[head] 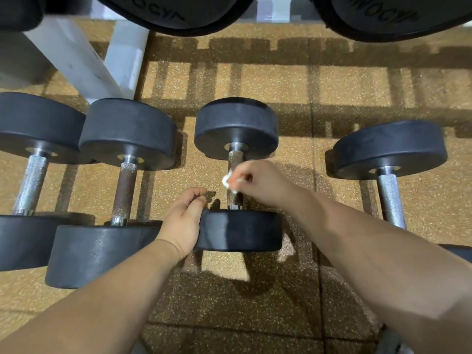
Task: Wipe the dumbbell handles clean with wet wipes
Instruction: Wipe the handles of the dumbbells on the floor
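Two hands: both bare, reaching in from 6 o'clock over a dumbbell (242,229) that lies on the floor (332,85).
Writing: raised letters on the two big black weights (173,11) at 12 o'clock, upside down and cut by the frame edge. Roughly "NOCYA" shows on each; the whole word cannot be read.
Right hand (258,182): fingers curled, thumb and fingertips pinching a small white wet wipe (228,181) and holding it against the handle (235,159).
Wet wipe: crumpled into a wad at 9 o'clock of the right hand, touching the handle about midway along it.
Left hand (184,218): fingers loosely curled and holding nothing. Its thumb side lies against the left rim of the dumbbell's near head.
Handle: dark knurled metal, running from 12 to 6 o'clock between the two black round heads. The stretch behind the wipe and fingers is hidden.
Dumbbell: third in a row of four, far head at 12 o'clock of the wipe, near head at 6.
Rusty-handled dumbbell (125,190): at 9 o'clock, brown handle, its near head just beside the left wrist.
Silver-handled dumbbell (30,182): farther out at 9 o'clock, partly cut by the frame.
Fourth dumbbell (389,195): at 3 o'clock, well apart, silver handle, its near end behind the right forearm.
Floor: tan speckled tiles crossed by barred shadows.
Rack leg (71,60): white, at 10 o'clock, blurred.
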Tool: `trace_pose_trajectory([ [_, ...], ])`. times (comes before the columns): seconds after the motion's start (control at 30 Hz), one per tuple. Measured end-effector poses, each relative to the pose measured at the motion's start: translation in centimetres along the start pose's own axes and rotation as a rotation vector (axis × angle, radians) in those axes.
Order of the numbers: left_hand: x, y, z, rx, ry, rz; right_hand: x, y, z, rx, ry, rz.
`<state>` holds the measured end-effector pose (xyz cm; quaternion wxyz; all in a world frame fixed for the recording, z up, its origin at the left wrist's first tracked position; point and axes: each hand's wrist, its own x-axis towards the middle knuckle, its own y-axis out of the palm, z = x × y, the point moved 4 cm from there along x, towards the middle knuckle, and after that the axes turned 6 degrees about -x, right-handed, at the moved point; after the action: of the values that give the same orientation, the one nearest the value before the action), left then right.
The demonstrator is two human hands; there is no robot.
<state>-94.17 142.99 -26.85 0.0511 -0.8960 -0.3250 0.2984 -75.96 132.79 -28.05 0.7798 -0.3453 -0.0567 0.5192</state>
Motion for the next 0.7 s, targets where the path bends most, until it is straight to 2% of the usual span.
trace_pose_trajectory([
  [0.07, -0.1, 0.0, -0.1, 0.009, -0.003, -0.002, -1.0, 0.1, 0.3, -0.030, -0.080, 0.087],
  [0.13, -0.1, 0.0, -0.2, 0.011, -0.007, 0.002, -0.2, -0.3, 0.4, -0.023, -0.069, 0.060],
  [0.27, -0.4, 0.1, -0.4, 0.003, -0.035, -0.008, 1.6, -2.1, -0.1, 0.115, 0.134, -0.293],
  [0.3, -0.4, 0.0, -0.4, -0.009, -0.040, -0.014, 1.3, -1.9, -0.3, 0.131, 0.148, -0.299],
  [0.43, -0.2, -0.1, 0.1, -0.002, -0.074, -0.012, -1.5, 0.4, -0.5, 0.094, 0.063, -0.002],
  [0.5, -0.2, -0.5, 0.1, 0.075, -0.069, -0.021, -1.3, 0.5, -0.6, 0.139, 0.056, 0.045],
  [0.57, -0.3, -0.9, -0.5, 0.185, -0.060, -0.053, 0.1, 0.3, -0.4, 0.139, 0.047, -0.010],
  [0.63, -0.3, -0.9, -1.6, 0.255, -0.086, -0.117, 1.6, 0.0, -0.4, 0.192, 0.083, -0.159],
  [0.7, -0.2, 0.1, -3.0, 0.204, -0.152, -0.143, 2.4, 0.0, -1.0, 0.252, 0.137, -0.302],
])
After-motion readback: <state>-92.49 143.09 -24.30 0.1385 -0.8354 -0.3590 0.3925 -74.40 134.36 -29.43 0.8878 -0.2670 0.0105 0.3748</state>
